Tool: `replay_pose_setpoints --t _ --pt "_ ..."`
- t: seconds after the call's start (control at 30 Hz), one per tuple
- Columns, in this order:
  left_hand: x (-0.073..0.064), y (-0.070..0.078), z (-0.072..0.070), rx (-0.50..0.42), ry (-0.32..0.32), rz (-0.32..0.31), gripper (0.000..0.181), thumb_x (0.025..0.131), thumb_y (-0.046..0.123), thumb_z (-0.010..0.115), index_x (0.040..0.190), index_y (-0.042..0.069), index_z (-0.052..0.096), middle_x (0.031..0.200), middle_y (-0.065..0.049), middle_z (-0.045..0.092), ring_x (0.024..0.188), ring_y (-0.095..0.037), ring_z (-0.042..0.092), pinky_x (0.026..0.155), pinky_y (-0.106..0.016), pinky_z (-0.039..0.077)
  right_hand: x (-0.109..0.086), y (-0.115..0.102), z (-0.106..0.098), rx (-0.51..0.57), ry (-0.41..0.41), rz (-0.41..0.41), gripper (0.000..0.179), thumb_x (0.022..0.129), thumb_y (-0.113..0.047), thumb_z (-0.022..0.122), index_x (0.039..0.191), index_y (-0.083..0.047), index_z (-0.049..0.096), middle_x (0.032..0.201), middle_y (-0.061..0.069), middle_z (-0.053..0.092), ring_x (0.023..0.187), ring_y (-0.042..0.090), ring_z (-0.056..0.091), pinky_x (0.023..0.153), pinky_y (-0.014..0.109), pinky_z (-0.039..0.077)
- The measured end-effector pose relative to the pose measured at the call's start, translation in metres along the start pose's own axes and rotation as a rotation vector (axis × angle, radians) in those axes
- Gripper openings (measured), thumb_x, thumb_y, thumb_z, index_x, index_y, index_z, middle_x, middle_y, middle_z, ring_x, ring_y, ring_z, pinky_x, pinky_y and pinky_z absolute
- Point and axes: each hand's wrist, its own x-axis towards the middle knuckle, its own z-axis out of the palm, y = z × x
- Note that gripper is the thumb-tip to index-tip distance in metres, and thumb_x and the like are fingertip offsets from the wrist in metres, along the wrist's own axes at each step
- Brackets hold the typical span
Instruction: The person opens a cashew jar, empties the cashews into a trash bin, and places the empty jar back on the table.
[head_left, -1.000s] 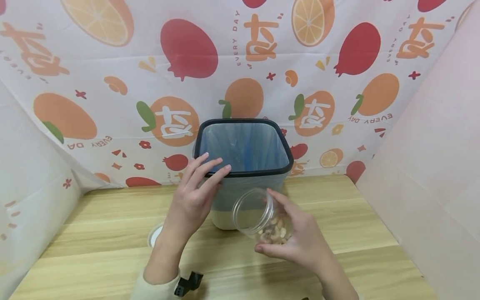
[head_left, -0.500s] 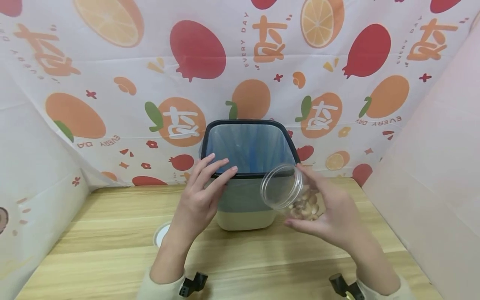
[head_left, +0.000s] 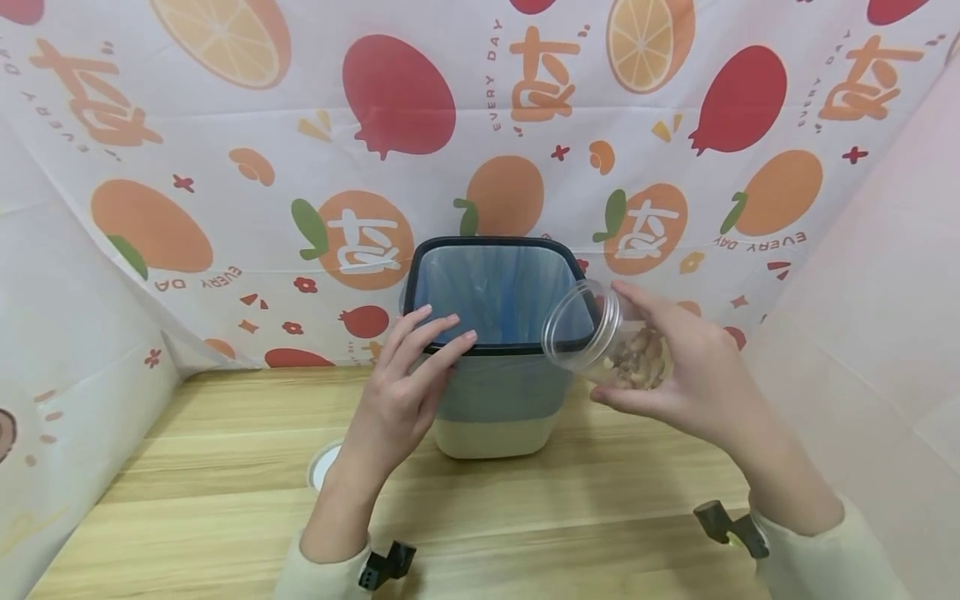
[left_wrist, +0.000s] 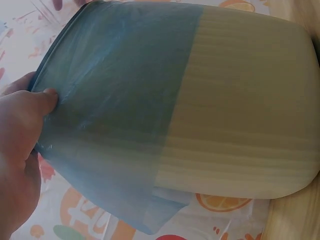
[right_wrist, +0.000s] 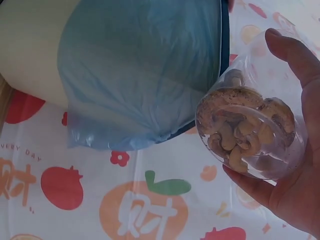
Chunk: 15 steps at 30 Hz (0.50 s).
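A cream trash can (head_left: 491, 437) stands on the table, lined with a blue bag (left_wrist: 115, 75) folded over its black rim. At its near left corner my left hand (head_left: 397, 387) grips the rim, thumb outside and fingers over the edge. My right hand (head_left: 701, 367) holds a clear plastic jar (head_left: 600, 346) by its sides. The jar lies tilted, its open mouth turned left, over the can's near right rim. Cashews (right_wrist: 240, 132) and browner pieces sit inside the jar toward its base. The bottom of the can's inside is hidden.
A round white lid (head_left: 322, 468) lies on the wooden table (head_left: 225, 467), partly behind my left forearm. A fruit-print cloth (head_left: 247, 233) hangs close behind the can, with pale side walls left and right.
My right hand has carried the jar right and up, from in front of the can to its near right rim. The left hand keeps its hold on the rim.
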Motion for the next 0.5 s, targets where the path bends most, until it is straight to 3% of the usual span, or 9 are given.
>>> replay_pose_setpoints --t 0.27,0.37,0.5 --pt "-0.001 0.000 0.000 0.002 -0.010 -0.005 0.044 0.092 0.001 0.064 0.134 0.013 0.064 0.137 -0.015 0.057 0.136 -0.040 0.043 0.117 -0.051 0.030 0.015 0.009 -0.004 0.023 -0.005 -0.032 0.109 0.056 -0.039 0.097 0.150 -0.025 0.045 0.131 0.000 0.064 0.113 0.016 0.061 0.090 0.038 0.049" --pt "-0.002 0.000 -0.001 0.003 -0.014 -0.007 0.042 0.094 0.002 0.063 0.135 0.014 0.063 0.138 -0.015 0.057 0.137 -0.040 0.042 0.118 -0.051 0.030 0.020 0.011 -0.005 0.025 -0.016 -0.033 0.107 0.057 -0.037 0.097 0.150 -0.027 0.045 0.134 -0.001 0.062 0.116 0.016 0.060 0.091 0.038 0.049" --pt "-0.002 0.000 -0.001 0.006 -0.017 -0.008 0.040 0.096 0.005 0.061 0.135 0.014 0.063 0.138 -0.015 0.056 0.137 -0.040 0.042 0.118 -0.051 0.030 0.025 0.015 -0.006 0.033 -0.051 -0.004 0.104 0.060 -0.038 0.096 0.150 -0.031 0.043 0.128 -0.002 0.064 0.107 0.015 0.061 0.085 0.038 0.050"
